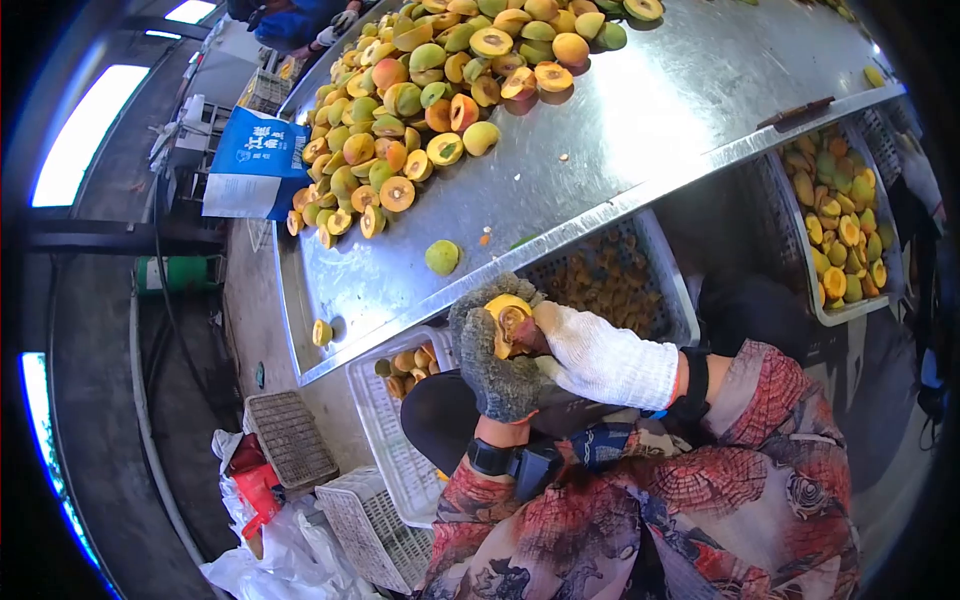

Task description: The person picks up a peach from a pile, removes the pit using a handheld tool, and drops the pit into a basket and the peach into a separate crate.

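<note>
My left hand, in a dark grey glove, is wrapped round a yellow peach half with its cut, brownish hollow facing up. My right hand, in a white glove with stained fingertips, presses against the fruit's right side. Its fingers are closed, and whatever they may hold is hidden. Both hands are just off the near edge of the metal table. Beyond them a single greenish peach lies on the tabletop. A large heap of halved peaches covers the table's far left.
Below the table edge, a crate holds brown pieces, possibly pits. Peach halves fill another crate at right and lie in a white crate at left. A knife-like tool rests near the table edge. Another person's gloved hand shows at top.
</note>
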Tool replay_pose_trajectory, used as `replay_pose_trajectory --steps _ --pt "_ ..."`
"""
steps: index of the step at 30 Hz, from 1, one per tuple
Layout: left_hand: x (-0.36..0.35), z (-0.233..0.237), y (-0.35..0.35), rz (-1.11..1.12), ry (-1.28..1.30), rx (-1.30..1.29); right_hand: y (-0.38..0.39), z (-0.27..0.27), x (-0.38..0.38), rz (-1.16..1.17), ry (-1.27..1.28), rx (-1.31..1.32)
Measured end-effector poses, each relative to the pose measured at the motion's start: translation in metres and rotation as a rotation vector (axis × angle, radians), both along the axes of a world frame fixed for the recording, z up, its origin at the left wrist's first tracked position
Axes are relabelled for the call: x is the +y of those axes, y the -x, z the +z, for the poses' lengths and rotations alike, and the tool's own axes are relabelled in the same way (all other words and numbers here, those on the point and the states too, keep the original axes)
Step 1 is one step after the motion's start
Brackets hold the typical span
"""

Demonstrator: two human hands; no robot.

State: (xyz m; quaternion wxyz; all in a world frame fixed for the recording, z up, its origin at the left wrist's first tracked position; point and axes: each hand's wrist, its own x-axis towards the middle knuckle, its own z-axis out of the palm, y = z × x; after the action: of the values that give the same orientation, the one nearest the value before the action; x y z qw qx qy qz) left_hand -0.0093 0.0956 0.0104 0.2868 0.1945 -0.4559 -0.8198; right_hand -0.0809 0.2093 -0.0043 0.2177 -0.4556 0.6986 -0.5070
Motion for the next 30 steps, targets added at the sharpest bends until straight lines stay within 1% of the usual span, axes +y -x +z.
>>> replay_pose_trajectory --steps 2,3,5,6,8,9,10,12,13,15,19,21,22,24,28,30 --pt "0.001 0.000 -0.001 0.015 0.022 -0.007 0.001 0.006 0.002 0.042 0.034 -0.111" --pt "-0.001 -0.001 -0.002 0.012 0.021 -0.018 0.002 0.007 0.002 0.039 0.033 -0.123" --pt "-0.006 -0.004 -0.004 0.090 0.226 -0.099 0.004 0.006 0.000 0.068 0.041 -0.129" --pt "-0.008 -0.004 -0.004 0.089 0.226 -0.108 0.004 0.007 0.000 0.068 0.041 -0.139" --pt "-0.010 -0.004 -0.002 0.058 0.269 -0.027 0.003 0.009 -0.003 0.053 0.020 -0.107" --pt "-0.009 -0.001 -0.001 0.063 0.316 -0.027 0.005 0.015 -0.002 0.068 0.119 -0.155" --pt "-0.007 0.003 -0.001 0.062 0.314 -0.037 0.002 0.012 -0.003 0.067 0.117 -0.165" --pt "-0.007 0.010 0.000 0.006 0.357 -0.013 -0.001 0.006 -0.005 0.103 0.186 -0.274" --pt "-0.008 0.008 -0.001 0.005 0.354 -0.017 0.000 0.005 -0.004 0.102 0.184 -0.278" --pt "-0.011 0.004 -0.005 0.066 0.517 -0.135 0.001 0.008 -0.003 0.131 0.076 -0.273" --pt "-0.010 0.007 -0.012 0.086 0.477 -0.205 -0.007 0.003 -0.001 0.200 0.017 -0.357" --pt "-0.013 0.009 -0.013 -0.016 0.411 -0.178 -0.010 0.001 -0.001 0.181 0.097 -0.420" --pt "-0.017 0.008 -0.014 -0.014 0.411 -0.176 -0.010 0.001 0.001 0.183 0.097 -0.418" --pt "-0.024 0.004 -0.018 -0.091 0.495 -0.177 -0.013 -0.001 0.004 0.220 0.077 -0.366" --pt "-0.028 0.007 -0.021 -0.139 0.458 -0.209 -0.017 -0.004 0.002 0.216 0.168 -0.325" --pt "-0.033 0.009 -0.023 -0.252 0.441 -0.295 -0.017 -0.001 0.005 0.260 0.118 -0.512"
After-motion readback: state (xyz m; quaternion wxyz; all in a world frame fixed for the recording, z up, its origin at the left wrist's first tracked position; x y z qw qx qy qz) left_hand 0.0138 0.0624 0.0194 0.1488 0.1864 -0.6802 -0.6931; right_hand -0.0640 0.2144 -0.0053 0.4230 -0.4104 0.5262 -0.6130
